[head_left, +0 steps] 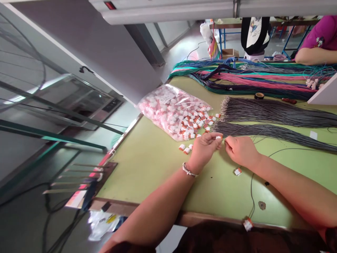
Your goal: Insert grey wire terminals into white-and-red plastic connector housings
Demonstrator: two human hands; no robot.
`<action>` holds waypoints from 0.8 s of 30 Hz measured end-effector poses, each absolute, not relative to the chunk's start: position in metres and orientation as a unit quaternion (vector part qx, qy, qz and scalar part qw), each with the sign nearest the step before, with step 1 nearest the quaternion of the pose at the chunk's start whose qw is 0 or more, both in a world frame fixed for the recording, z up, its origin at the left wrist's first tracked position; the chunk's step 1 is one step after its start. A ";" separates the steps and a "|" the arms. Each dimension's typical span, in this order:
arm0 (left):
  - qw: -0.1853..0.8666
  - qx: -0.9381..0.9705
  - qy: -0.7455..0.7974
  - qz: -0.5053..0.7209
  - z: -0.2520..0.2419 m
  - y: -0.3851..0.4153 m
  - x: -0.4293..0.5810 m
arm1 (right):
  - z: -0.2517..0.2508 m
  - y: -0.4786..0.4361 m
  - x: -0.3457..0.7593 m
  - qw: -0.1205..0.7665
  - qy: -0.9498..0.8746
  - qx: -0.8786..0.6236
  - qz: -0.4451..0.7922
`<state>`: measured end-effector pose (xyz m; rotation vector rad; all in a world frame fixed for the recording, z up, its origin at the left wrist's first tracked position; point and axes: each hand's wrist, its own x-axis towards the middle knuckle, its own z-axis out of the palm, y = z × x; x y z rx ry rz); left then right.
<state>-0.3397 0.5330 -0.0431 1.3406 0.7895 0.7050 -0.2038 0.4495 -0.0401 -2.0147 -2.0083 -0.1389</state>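
Between the thumb and fingers of my left hand (204, 149) is a small white-and-orange connector (218, 137). Close to its right side, my right hand (242, 150) pinches the end of a thin dark wire; the fingers cover most of it. Whether the wire's tip sits inside the connector, I cannot tell. Beyond my hands lie two bundles of dark grey wires (279, 112) with metal-tipped ends. Loose connectors (186, 150) rest left of my left hand, by an open plastic bag (163, 100) full of them. Another connector (237, 172) lies below my right hand.
A wired connector (248, 224) sits at the table's (147, 168) front edge. Coloured wire bundles (250, 78) stretch across the back, with a tape roll (259, 95) before them. A pronged rack (76, 179) juts from the left edge. Another person's arm (317, 54) rests at far right.
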 end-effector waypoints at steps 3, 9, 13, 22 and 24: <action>0.639 0.598 0.358 0.326 -0.043 0.530 -0.340 | -0.041 0.448 -0.206 0.142 -0.701 -0.696 -0.062; 0.707 0.601 0.278 0.248 -0.044 0.540 -0.347 | -0.038 0.451 -0.183 0.181 -0.727 -0.662 -0.027; 0.691 0.586 0.310 0.289 -0.046 0.539 -0.344 | -0.037 0.453 -0.191 0.157 -0.716 -0.680 -0.016; 0.675 0.621 0.297 0.266 -0.043 0.538 -0.347 | -0.036 0.452 -0.185 0.172 -0.717 -0.676 0.002; 0.702 0.609 0.274 0.247 -0.043 0.542 -0.348 | -0.033 0.454 -0.177 0.187 -0.726 -0.662 0.014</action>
